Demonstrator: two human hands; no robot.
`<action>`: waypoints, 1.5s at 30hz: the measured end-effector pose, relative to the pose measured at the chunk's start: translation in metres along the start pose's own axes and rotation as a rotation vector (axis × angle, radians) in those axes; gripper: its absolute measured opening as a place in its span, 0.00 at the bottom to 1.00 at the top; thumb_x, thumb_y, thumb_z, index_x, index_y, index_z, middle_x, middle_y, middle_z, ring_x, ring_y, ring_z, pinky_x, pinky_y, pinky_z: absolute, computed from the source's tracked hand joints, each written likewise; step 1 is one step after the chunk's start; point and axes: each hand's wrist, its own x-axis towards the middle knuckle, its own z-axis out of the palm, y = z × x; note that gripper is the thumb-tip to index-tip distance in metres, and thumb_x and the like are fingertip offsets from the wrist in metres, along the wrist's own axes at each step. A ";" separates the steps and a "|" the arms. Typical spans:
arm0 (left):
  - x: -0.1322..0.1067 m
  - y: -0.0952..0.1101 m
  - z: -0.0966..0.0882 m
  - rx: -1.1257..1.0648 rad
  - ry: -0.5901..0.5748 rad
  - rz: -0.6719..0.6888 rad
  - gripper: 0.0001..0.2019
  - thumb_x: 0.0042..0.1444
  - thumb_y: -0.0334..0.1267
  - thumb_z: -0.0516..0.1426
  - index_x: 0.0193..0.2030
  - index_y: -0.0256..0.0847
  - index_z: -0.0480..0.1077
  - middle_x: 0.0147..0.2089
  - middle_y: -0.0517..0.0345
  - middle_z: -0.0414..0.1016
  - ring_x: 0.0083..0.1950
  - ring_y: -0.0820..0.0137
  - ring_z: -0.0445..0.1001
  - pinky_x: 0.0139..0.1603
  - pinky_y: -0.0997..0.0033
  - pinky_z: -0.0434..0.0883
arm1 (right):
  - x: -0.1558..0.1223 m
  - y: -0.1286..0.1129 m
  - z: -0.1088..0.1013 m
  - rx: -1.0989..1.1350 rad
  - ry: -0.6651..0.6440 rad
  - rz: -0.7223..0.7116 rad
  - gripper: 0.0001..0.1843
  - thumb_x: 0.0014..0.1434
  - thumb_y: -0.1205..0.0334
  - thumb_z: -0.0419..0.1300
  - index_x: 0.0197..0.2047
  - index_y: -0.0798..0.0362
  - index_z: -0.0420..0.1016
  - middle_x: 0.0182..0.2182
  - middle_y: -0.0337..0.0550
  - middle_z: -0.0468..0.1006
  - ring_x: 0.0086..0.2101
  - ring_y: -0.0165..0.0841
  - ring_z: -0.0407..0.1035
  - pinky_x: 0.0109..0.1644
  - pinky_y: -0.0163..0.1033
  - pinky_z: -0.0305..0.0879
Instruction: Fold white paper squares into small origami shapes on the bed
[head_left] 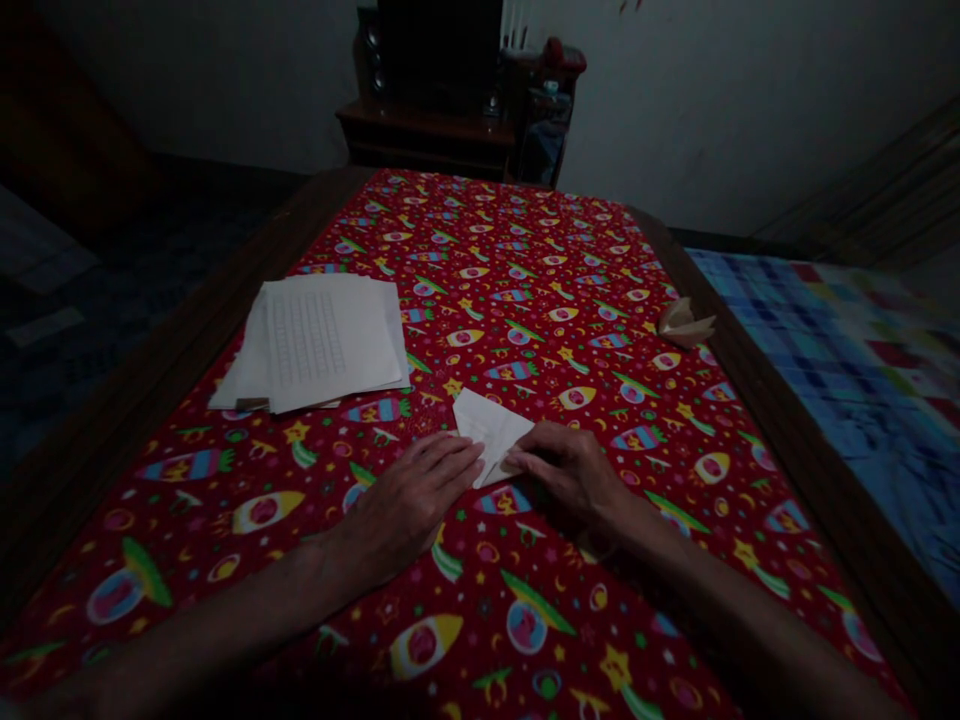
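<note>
A white sheet of paper (491, 425), folded into a small pointed shape, lies on the red patterned tablecloth (480, 560) in front of me. My left hand (427, 485) rests flat over its left edge, fingers stretched out and touching the paper. On the other side, my right hand (574, 465) pinches the paper's right corner between thumb and fingers. The underside of the folded paper and part of its left edge are hidden.
A stack of paper sheets (330, 335), the top one printed with a grid, lies at the left. Near the table's right edge sits a folded brown paper piece (685, 324). Beyond the far edge stands a dark cabinet (427, 135) with a screen (441, 45).
</note>
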 end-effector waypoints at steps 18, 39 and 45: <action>-0.002 -0.001 0.003 -0.036 -0.006 -0.015 0.21 0.59 0.23 0.46 0.59 0.32 0.60 0.58 0.46 0.67 0.61 0.61 0.60 0.61 0.52 0.62 | 0.005 -0.008 0.012 -0.323 0.061 0.057 0.12 0.62 0.58 0.54 0.29 0.54 0.69 0.25 0.40 0.69 0.26 0.28 0.61 0.30 0.32 0.53; -0.002 0.001 0.003 0.077 -0.036 0.049 0.21 0.60 0.23 0.43 0.58 0.32 0.63 0.59 0.48 0.67 0.61 0.61 0.60 0.59 0.54 0.64 | 0.003 -0.005 0.017 -0.395 0.097 0.038 0.11 0.61 0.58 0.54 0.29 0.54 0.67 0.25 0.40 0.69 0.27 0.29 0.61 0.30 0.34 0.53; -0.002 0.001 0.003 0.101 -0.060 0.042 0.20 0.60 0.24 0.44 0.58 0.33 0.62 0.59 0.48 0.66 0.61 0.62 0.59 0.60 0.55 0.62 | 0.006 -0.005 0.016 -0.353 0.131 0.055 0.07 0.60 0.60 0.55 0.32 0.54 0.66 0.28 0.40 0.69 0.28 0.30 0.62 0.32 0.35 0.56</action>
